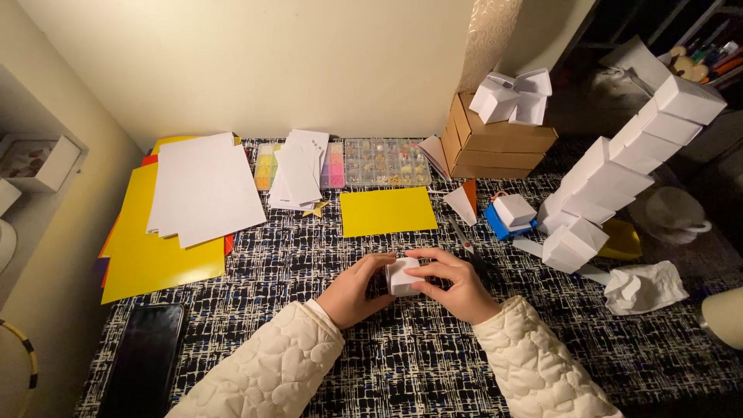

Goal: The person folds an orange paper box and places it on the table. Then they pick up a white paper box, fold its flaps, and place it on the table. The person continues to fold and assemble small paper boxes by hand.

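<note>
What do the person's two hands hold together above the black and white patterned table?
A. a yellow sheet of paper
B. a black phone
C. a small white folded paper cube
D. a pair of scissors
C: the left hand and the right hand both close around the small white folded paper cube, while the yellow sheet of paper and the black phone lie untouched.

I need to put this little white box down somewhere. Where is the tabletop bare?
Bare cloth lies between the phone and the left hand, and below the yellow sheet. The right side is crowded: stacked white paper boxes, crumpled paper.
</note>
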